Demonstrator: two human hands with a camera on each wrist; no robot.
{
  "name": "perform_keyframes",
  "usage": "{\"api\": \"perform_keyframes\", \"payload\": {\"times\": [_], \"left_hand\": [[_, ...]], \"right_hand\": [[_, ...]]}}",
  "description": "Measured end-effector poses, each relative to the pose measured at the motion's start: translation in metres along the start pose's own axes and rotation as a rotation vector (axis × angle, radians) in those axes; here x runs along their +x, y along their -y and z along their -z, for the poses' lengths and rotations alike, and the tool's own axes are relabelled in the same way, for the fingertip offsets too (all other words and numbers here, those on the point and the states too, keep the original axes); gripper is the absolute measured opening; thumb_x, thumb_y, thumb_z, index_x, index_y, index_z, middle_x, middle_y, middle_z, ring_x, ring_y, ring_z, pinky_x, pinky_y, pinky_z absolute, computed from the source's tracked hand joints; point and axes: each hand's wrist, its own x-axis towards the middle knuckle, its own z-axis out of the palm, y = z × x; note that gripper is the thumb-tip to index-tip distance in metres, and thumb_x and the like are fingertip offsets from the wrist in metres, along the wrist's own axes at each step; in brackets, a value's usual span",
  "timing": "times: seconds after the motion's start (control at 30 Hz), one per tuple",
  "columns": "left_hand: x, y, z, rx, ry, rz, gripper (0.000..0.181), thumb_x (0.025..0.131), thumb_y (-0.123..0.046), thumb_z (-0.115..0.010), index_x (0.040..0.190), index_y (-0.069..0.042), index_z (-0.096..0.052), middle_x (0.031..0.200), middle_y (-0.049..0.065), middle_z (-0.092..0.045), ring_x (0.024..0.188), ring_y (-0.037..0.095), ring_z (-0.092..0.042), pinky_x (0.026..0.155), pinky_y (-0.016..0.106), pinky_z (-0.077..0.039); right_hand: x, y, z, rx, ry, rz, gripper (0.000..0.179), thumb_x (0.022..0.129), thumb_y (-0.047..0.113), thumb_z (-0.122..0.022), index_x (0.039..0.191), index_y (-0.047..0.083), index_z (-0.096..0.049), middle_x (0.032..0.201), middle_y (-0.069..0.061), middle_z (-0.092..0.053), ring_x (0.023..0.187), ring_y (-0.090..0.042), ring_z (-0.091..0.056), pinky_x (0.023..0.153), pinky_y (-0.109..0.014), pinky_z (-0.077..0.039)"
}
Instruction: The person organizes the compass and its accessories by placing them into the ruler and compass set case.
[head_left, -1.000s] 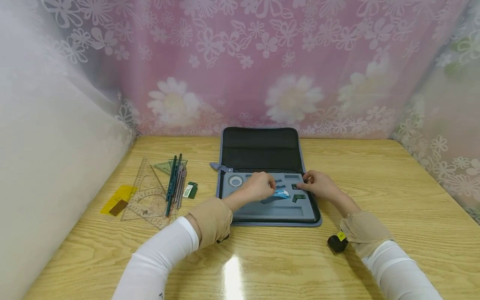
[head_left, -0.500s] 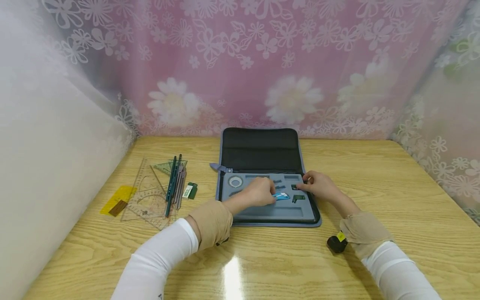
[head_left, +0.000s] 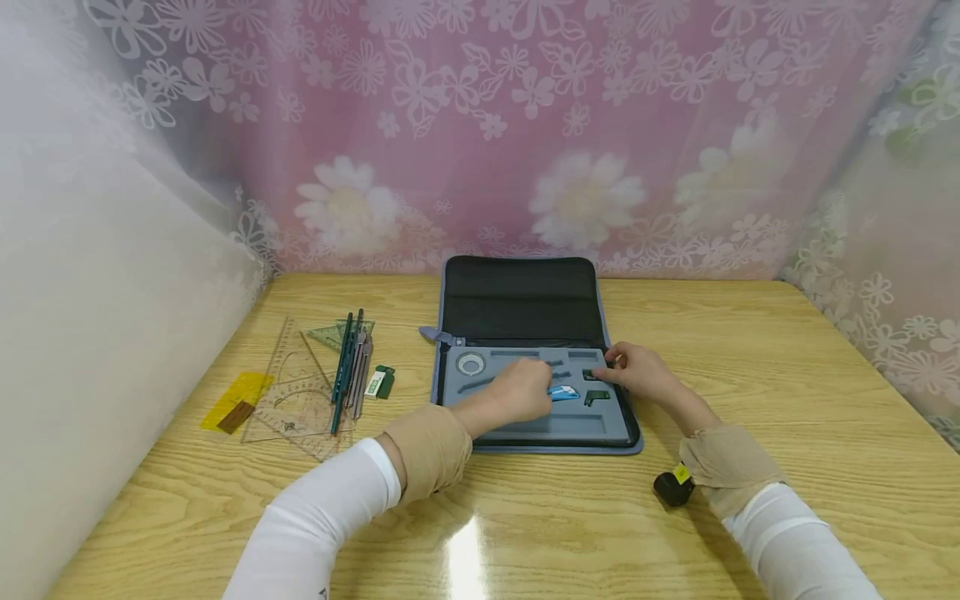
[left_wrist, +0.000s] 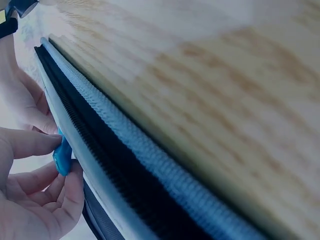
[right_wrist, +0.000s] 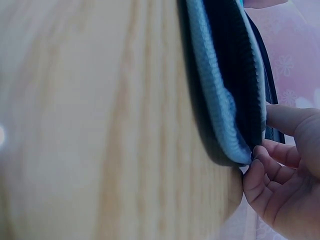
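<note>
A zip case (head_left: pixel 521 296) lies unfolded, its grey tray (head_left: pixel 498 429) nearest me. Over the middle of the tray my left hand (head_left: pixel 513 392) pinches a small blue and white item (head_left: pixel 564 392), kind unclear. In the left wrist view, thumb and fingers hold its blue body (left_wrist: pixel 62 156). My right hand (head_left: pixel 643 372) grips the case's right edge, thumb on the tray and fingers curled at the side. In the right wrist view, fingertips (right_wrist: pixel 256 172) meet the case's edge. Beside the blue item sits a dark green piece (head_left: pixel 597 397); another lies partly under the right thumb.
A white ring-shaped item (head_left: pixel 471 363) sits in the tray's left corner. To the left lie dark pencils (head_left: pixel 343 367), metal compasses (head_left: pixel 362 371), clear set squares (head_left: pixel 300 400), a green and white eraser (head_left: pixel 380 381) and a yellow sheet (head_left: pixel 238 400) with a brown piece on it.
The left hand has come down and slightly towards me, bringing the blue item from tilted to lying level with the tray. The right hand has stayed at the case's edge.
</note>
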Motion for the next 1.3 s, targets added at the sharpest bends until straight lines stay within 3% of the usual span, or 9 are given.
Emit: {"api": "perform_keyframes", "payload": {"times": [0.23,0.4,0.5,0.8,0.97,1.1,1.3], "left_hand": [[0.001,0.004,0.000,-0.038,-0.002,-0.007,0.043,0.073,0.006,-0.054,0.053,-0.016,-0.023,0.048,-0.005,-0.014,0.044,0.008,-0.008,0.042,0.020,-0.013],[0.003,0.007,0.002,-0.064,0.013,-0.018,0.028,0.082,-0.002,-0.062,0.060,-0.013,-0.048,0.051,-0.005,-0.036,0.042,0.006,-0.028,0.043,0.019,-0.027],[0.003,0.008,0.002,-0.067,0.034,-0.018,0.018,0.083,-0.002,-0.061,0.068,-0.010,-0.057,0.055,-0.004,-0.043,0.044,0.007,-0.033,0.045,0.019,-0.031],[0.002,0.007,0.003,-0.046,0.043,-0.052,0.041,0.078,0.006,-0.055,0.052,-0.015,-0.032,0.047,-0.004,-0.021,0.043,0.008,-0.013,0.041,0.020,-0.017],[0.000,0.012,0.005,-0.079,0.045,-0.054,0.023,0.079,0.005,-0.056,0.063,-0.011,-0.053,0.054,-0.004,-0.033,0.044,0.007,-0.020,0.043,0.020,-0.022],[-0.003,0.025,0.011,-0.104,-0.011,-0.055,0.011,0.086,-0.002,-0.056,0.082,-0.006,-0.065,0.060,-0.003,-0.046,0.045,0.007,-0.033,0.045,0.020,-0.030],[-0.015,0.061,0.028,-0.079,-0.155,-0.031,0.017,0.092,-0.015,-0.055,0.089,-0.008,-0.071,0.066,-0.002,-0.060,0.050,0.008,-0.048,0.051,0.023,-0.040]], "right_hand": [[-0.001,0.000,0.000,0.020,0.010,0.010,0.045,0.087,0.026,-0.064,0.111,-0.010,-0.052,0.080,-0.012,-0.056,0.059,-0.017,-0.049,0.053,-0.031,-0.041],[0.000,-0.001,-0.001,0.009,0.002,0.017,0.045,0.087,0.026,-0.065,0.110,-0.010,-0.053,0.082,-0.013,-0.056,0.061,-0.018,-0.049,0.054,-0.031,-0.041],[-0.001,-0.001,-0.001,0.006,0.005,0.014,0.045,0.087,0.026,-0.065,0.110,-0.010,-0.053,0.082,-0.013,-0.056,0.061,-0.018,-0.049,0.054,-0.031,-0.041],[-0.001,0.001,0.001,0.018,0.018,0.006,0.046,0.087,0.029,-0.064,0.111,-0.009,-0.052,0.084,-0.014,-0.056,0.063,-0.019,-0.049,0.055,-0.031,-0.041],[-0.001,0.001,0.002,0.010,0.032,0.003,0.046,0.088,0.029,-0.063,0.112,-0.008,-0.052,0.091,-0.018,-0.057,0.068,-0.021,-0.051,0.058,-0.032,-0.043],[-0.001,0.001,0.005,0.019,0.056,0.001,0.045,0.088,0.028,-0.063,0.112,-0.009,-0.051,0.093,-0.019,-0.057,0.067,-0.020,-0.053,0.058,-0.032,-0.045],[-0.001,0.001,0.006,0.050,0.094,-0.007,0.043,0.089,0.025,-0.062,0.113,-0.009,-0.050,0.093,-0.019,-0.055,0.069,-0.019,-0.054,0.058,-0.031,-0.047]]}}
